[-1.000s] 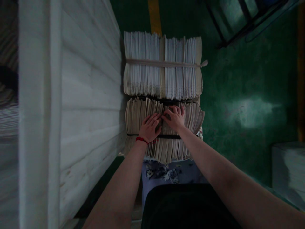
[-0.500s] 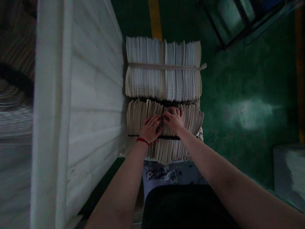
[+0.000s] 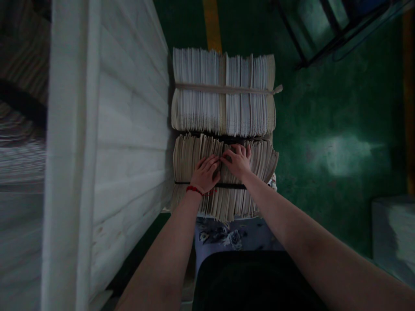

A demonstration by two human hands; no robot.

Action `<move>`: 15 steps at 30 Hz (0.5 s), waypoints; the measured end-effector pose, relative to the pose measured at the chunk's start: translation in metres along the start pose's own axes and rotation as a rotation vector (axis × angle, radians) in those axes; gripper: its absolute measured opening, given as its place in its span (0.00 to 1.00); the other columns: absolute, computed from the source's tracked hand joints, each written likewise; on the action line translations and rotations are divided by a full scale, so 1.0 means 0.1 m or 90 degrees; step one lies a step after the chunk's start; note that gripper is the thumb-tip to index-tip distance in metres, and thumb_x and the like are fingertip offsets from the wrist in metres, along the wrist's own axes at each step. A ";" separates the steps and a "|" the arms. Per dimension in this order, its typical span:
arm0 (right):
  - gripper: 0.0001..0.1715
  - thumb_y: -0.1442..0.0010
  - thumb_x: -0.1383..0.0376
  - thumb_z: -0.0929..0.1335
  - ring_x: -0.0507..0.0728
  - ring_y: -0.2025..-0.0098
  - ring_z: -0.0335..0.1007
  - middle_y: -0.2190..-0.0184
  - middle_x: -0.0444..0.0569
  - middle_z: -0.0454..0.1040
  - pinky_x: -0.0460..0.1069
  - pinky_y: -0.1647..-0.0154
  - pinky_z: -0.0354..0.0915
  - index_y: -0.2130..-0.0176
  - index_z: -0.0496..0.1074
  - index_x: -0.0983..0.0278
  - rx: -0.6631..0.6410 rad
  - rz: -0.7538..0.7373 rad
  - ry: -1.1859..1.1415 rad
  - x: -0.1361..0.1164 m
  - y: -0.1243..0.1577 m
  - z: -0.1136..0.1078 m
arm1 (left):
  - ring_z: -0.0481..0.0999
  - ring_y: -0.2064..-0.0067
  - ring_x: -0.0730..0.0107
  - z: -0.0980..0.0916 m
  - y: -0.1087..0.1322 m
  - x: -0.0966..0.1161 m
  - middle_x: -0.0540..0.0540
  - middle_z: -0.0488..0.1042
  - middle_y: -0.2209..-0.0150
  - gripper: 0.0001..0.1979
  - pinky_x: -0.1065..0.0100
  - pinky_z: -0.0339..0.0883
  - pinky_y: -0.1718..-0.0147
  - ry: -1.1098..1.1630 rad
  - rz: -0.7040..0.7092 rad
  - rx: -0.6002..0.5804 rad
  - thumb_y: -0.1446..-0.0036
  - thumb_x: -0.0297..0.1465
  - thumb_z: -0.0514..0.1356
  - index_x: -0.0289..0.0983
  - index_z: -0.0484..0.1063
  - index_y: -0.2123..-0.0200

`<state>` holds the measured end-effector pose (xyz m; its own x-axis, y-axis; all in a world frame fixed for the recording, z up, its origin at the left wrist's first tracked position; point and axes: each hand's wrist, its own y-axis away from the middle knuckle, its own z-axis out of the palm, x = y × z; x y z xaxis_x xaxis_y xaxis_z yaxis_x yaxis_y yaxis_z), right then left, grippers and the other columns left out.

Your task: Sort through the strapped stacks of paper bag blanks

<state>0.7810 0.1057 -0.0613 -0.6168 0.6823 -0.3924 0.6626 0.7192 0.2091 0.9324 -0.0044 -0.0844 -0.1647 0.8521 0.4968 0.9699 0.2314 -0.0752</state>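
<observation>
your arms angle inward | left hand (image 3: pixel 205 173) lies pretty flat, thumb out wide, on the near paper bundle (image 3: pixel 223 205) | right hand (image 3: pixel 239 163) curled beside it, can't tell if you're pinching sheets | bundle's between you and the far bundle (image 3: pixel 197 111)

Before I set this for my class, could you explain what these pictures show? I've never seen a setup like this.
No machine here: a person works bare-handed, and one head-worn camera looks forward and down, giving every picture. The left hand, with a red band at its wrist, and the right hand rest on the near bundle, which looks like paper sheets on edge with a dark strap across. Beyond it lies a far bundle, tied with a pale strip. A white wall stands to the left, green floor to the right. Whether the fingers pinch any sheet isn't clear.
</observation>
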 end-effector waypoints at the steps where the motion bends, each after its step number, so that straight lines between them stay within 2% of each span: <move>1: 0.16 0.36 0.48 0.64 0.64 0.35 0.51 0.44 0.48 0.65 0.68 0.32 0.29 0.59 0.76 0.52 0.000 -0.002 0.001 0.00 0.00 0.00 | 0.61 0.33 0.61 0.00 0.00 0.00 0.44 0.68 0.38 0.20 0.52 0.51 0.33 0.000 0.001 0.001 0.38 0.32 0.55 0.39 0.66 0.43; 15: 0.12 0.37 0.51 0.66 0.63 0.35 0.51 0.45 0.48 0.65 0.68 0.32 0.29 0.59 0.75 0.52 -0.003 -0.004 0.008 -0.01 0.00 -0.01 | 0.61 0.33 0.62 0.01 0.00 0.00 0.44 0.69 0.39 0.20 0.53 0.51 0.33 -0.006 0.004 0.003 0.38 0.32 0.55 0.38 0.66 0.43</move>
<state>0.7815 0.1053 -0.0603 -0.6261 0.6795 -0.3825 0.6567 0.7240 0.2113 0.9324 -0.0042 -0.0856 -0.1605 0.8577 0.4884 0.9701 0.2284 -0.0823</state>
